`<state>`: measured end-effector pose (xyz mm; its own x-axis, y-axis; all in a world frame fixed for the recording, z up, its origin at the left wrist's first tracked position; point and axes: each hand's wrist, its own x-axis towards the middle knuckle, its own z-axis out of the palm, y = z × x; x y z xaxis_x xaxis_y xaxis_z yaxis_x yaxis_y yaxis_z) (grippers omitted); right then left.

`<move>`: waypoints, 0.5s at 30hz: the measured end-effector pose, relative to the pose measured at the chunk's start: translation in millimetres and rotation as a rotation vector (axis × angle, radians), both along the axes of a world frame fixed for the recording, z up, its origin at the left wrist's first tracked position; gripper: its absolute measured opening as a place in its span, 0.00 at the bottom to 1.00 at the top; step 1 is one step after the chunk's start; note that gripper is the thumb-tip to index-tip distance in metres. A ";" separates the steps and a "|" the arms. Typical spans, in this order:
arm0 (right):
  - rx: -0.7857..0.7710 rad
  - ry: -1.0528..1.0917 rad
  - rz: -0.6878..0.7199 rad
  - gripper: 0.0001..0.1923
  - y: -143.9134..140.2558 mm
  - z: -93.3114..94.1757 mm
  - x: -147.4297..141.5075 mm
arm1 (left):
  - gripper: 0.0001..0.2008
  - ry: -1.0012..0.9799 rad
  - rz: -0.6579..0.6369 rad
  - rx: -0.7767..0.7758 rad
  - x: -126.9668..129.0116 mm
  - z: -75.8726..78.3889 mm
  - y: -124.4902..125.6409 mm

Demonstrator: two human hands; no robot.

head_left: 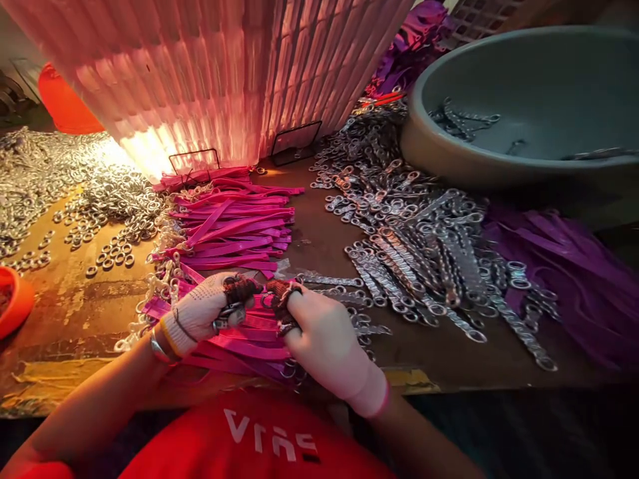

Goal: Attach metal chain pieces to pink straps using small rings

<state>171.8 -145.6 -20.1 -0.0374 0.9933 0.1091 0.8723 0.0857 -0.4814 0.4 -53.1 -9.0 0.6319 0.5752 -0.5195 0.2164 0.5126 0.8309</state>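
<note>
Both hands wear white knit gloves with dark fingertips and meet over a heap of pink straps (234, 233) near the table's front edge. My left hand (202, 313) pinches a small metal ring fitting against a pink strap. My right hand (322, 339) grips the same strap end and a metal piece from the other side. Which hand bears the fitting's weight is hard to tell. A pile of silver metal chain clasps (419, 253) lies just right of my hands.
Loose metal rings (100, 206) spread over the left of the worn table (74, 313). A large grey basin (524, 113) holding a few clasps stands back right. Purple straps (574, 279) lie right. An orange bowl (14, 299) sits far left; pink hanging strips (214, 73) fill the back.
</note>
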 end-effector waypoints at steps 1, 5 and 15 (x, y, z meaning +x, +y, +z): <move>-0.018 -0.099 0.002 0.09 1.1 1.3 -4.9 | 0.20 -0.011 0.010 -0.004 -2.3 -2.9 -6.0; -0.037 -0.327 0.029 0.07 1.9 3.4 -18.9 | 0.20 0.001 -0.032 0.125 -7.3 -11.1 -15.5; 0.168 -0.473 -0.013 0.08 -7.9 -10.9 -13.3 | 0.17 0.049 -0.221 0.257 1.4 -30.2 -17.2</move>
<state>158.5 -153.4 -31.0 -0.1094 0.9643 0.2413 0.9932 0.1160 -0.0131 1.8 -70.3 -39.2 0.7335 0.5436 -0.4081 0.3418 0.2240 0.9127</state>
